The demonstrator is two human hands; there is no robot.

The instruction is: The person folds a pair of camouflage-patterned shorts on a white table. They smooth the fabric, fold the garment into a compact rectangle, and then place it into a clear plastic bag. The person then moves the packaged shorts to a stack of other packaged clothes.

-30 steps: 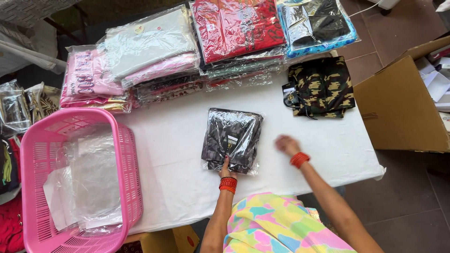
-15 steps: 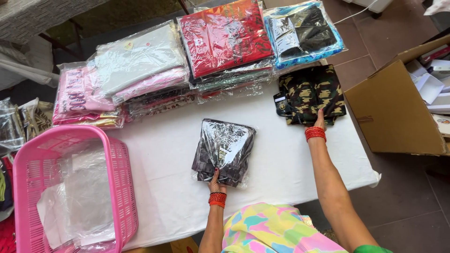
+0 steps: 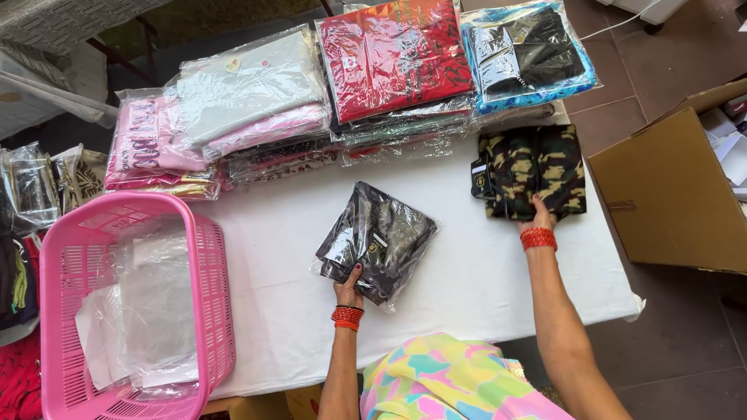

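The dark garment sealed in a clear bag [image 3: 379, 241] lay mid-table, and it looked light, floppy and slick in its plastic, best taken by an edge or flat underneath. The left hand [image 3: 349, 290] pinched its near corner at six o'clock, fingers closed on the film. Out at two o'clock, the right hand [image 3: 538, 219] pressed flat, fingers spread, on the folded camouflage garment [image 3: 531, 167]. Half a second earlier that hand was just arriving there; the bagged piece barely shifted.
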